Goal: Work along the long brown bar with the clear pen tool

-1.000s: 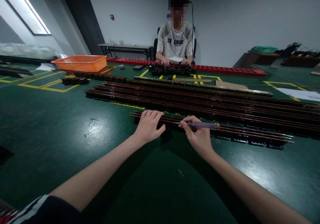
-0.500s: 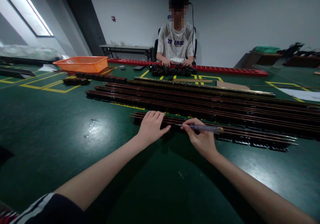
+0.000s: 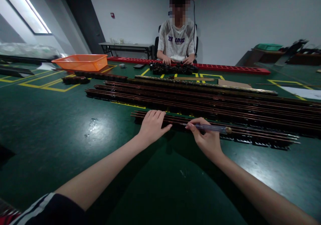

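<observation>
My left hand (image 3: 152, 126) lies palm down across the left part of a long black strip (image 3: 175, 118) that carries thin copper-coloured rods. Its fingers reach over the strip, with the thumb stretched out along the near side. Between thumb and fingers my right hand (image 3: 207, 139) holds a screwdriver (image 3: 213, 128) with a clear purplish handle. The handle points right, and the thin shaft points left, toward my left thumb, close over the strip. Whether the tip touches the strip I cannot tell.
Beyond the strip lies a wide row of similar rod-bearing strips (image 3: 200, 99). An orange tray (image 3: 81, 62) stands at the back left. Across the green table (image 3: 62, 128) sits another person (image 3: 177, 39), hands at black parts (image 3: 173, 68) near a long red rack (image 3: 233, 69).
My right hand has shifted slightly right with the screwdriver, away from my left thumb. My left hand stays in place on the strip.
</observation>
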Available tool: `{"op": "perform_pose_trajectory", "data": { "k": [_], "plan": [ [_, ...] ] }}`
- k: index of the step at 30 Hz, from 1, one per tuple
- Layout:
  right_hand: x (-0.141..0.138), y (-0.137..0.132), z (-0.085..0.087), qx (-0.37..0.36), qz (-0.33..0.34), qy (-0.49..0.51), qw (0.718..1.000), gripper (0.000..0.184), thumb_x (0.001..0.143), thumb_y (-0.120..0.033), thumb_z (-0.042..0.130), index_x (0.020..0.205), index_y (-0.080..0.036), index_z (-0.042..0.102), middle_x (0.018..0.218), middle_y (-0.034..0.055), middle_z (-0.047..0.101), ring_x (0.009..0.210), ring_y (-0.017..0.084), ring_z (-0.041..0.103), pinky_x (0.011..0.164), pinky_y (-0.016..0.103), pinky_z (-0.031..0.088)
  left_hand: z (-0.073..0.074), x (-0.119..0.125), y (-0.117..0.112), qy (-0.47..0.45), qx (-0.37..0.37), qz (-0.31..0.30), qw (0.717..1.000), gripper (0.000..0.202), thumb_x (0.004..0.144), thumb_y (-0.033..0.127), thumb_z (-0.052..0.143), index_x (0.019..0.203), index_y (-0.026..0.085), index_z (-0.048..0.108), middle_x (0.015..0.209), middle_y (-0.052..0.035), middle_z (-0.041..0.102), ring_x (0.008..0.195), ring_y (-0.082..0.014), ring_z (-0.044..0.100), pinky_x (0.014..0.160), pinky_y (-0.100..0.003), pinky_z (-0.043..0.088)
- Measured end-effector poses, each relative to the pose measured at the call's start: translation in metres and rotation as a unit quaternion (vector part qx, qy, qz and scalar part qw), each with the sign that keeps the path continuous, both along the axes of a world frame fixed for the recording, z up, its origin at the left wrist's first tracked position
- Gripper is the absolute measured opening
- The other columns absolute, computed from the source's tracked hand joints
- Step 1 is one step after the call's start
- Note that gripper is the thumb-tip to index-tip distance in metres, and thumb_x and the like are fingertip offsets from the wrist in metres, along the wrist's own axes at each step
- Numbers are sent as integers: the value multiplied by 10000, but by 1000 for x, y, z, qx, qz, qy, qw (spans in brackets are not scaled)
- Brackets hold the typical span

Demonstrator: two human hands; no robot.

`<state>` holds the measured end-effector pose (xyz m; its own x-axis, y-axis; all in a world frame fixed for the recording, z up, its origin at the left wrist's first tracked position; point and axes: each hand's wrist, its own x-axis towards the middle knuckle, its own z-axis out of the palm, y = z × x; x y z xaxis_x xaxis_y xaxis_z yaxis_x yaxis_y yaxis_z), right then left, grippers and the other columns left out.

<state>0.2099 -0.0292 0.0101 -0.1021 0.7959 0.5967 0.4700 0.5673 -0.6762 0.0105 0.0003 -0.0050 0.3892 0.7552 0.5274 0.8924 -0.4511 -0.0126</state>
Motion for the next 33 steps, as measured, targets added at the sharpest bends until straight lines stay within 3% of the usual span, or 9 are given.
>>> {"op": "perform_pose_trajectory", "data": {
  "k": [12, 23, 33],
  "plan": [
    [1, 0, -1, -11, -6, -7, 1000, 149, 859, -298, 538, 774, -186, 589, 680, 18, 656, 626, 138, 622, 553, 246, 461, -1, 0, 0, 0, 7, 0, 1000, 453, 878, 450, 520, 1080, 50, 586, 1022, -134, 632, 979, -267, 567, 919, -422, 435],
    [2, -3, 2, -2, -59, -1, 998, 184, 851, -310, 550, 719, -184, 572, 618, 13, 654, 551, 125, 603, 517, 234, 437, -1, 0, 0, 3, 6, -2, 1000, 455, 890, 453, 503, 1090, 52, 582, 1039, -133, 630, 987, -267, 564, 919, -427, 436],
    [4, -2, -1, -15, -37, 6, 999, 175, 854, -324, 551, 743, -191, 575, 662, 19, 651, 608, 137, 620, 548, 246, 464, -1, -1, 0, 3, -1, 1, 1000, 463, 899, 480, 493, 1095, 68, 575, 1050, -131, 628, 997, -261, 562, 926, -419, 425]
  ]
}}
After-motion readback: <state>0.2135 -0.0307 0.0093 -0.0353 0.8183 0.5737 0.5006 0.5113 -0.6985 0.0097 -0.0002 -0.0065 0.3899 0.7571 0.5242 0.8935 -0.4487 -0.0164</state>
